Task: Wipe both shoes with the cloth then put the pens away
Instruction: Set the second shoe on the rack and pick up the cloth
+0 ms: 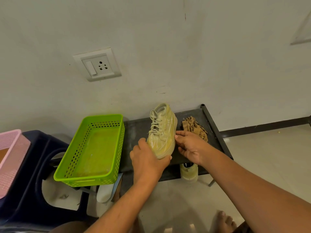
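A beige lace-up shoe (162,130) stands on the dark metal rack (213,137), toe towards me. My left hand (148,158) grips its toe from the front and left. My right hand (190,147) touches its right side with fingertips, fingers apart. A crumpled brown patterned cloth (193,127) lies on the rack just right of the shoe, behind my right hand. A second pale shoe (189,171) sits on the lower level, partly hidden by the rack top. I see no pens.
An empty green perforated basket (94,148) rests left of the rack. A pink basket (10,158) sits on a dark blue stool (38,190) at far left. The wall with a socket (97,66) is close behind. My bare foot (225,221) is on the tiled floor.
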